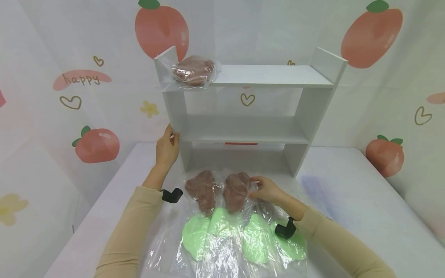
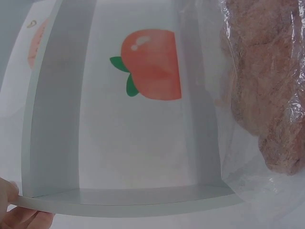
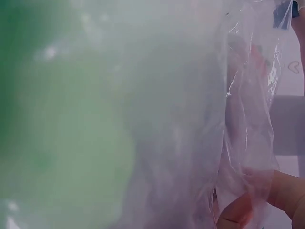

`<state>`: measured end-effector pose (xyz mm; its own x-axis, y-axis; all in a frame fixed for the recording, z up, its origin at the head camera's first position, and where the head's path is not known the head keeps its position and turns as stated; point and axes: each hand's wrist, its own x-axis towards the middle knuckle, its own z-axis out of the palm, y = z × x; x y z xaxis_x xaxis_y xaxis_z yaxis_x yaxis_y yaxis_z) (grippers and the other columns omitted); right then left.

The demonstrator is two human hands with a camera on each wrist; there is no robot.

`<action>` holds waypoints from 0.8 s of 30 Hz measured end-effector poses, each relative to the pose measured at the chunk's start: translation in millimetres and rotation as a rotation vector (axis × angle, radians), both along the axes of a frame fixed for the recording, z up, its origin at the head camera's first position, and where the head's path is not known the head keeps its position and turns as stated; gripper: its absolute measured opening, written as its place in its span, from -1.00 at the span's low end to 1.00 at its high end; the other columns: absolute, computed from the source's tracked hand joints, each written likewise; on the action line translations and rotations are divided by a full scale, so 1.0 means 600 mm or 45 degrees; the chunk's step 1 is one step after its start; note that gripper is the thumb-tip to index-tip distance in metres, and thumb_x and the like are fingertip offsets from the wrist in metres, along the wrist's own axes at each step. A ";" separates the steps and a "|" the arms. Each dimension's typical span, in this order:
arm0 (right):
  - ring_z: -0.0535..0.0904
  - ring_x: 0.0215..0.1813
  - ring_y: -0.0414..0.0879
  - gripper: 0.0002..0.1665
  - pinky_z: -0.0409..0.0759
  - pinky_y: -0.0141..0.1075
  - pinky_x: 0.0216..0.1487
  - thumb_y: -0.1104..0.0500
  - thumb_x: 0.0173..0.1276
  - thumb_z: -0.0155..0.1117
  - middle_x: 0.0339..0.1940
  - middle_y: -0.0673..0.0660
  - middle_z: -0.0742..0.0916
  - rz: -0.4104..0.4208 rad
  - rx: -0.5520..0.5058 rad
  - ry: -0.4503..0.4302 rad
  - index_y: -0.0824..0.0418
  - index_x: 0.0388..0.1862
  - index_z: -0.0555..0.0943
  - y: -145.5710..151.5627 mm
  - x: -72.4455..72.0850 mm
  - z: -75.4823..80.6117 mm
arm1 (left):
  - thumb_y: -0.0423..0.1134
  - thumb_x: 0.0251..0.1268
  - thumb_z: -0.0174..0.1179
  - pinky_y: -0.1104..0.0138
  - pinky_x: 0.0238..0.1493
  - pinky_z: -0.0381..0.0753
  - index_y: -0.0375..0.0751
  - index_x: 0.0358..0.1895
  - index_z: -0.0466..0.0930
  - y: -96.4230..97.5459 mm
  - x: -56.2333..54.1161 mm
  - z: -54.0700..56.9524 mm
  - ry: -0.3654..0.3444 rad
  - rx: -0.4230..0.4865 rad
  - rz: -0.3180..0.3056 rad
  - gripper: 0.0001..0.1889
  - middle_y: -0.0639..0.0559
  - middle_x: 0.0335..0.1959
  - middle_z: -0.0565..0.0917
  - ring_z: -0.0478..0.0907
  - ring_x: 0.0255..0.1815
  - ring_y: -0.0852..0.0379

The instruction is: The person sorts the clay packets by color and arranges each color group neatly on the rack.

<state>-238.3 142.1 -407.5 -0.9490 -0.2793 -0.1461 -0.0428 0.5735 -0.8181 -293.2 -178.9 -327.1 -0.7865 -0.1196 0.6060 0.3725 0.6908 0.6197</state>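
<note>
My left hand point(image 1: 167, 150) grips the left side panel of a white shelf unit point(image 1: 243, 133), thumb and fingers on either side of its edge. In the left wrist view, those fingers point(image 2: 29, 218) show at the panel's lower left. My right hand point(image 1: 267, 189) pinches a clear plastic bag with a brown lump point(image 1: 237, 195) at its right edge, in front of the shelf. Through the film, the right wrist view shows the thumb and fingers point(image 3: 238, 210). Beside it lies another bagged brown lump point(image 1: 202, 189); a further one point(image 1: 266, 210) is partly hidden below my right hand.
Several clear bags with flat light-green pieces point(image 1: 256, 239) lie along the table's point(image 1: 342, 200) front, partly under the brown ones. Another bagged brown lump point(image 1: 194, 71) sits on the shelf's top board, at the left. A fruit-printed curtain point(image 1: 114, 42) hangs behind.
</note>
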 end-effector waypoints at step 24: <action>0.51 -0.52 -0.27 -0.44 0.55 -0.47 -0.46 0.36 0.15 0.25 0.11 0.43 0.48 -0.022 -0.212 -0.003 0.34 0.19 0.48 0.008 0.000 0.013 | -0.31 0.40 -0.01 -0.02 -0.03 0.63 -0.32 0.31 0.26 -0.001 0.001 0.001 -0.026 -0.005 0.016 -0.55 -0.39 0.01 0.59 0.61 -0.03 -0.31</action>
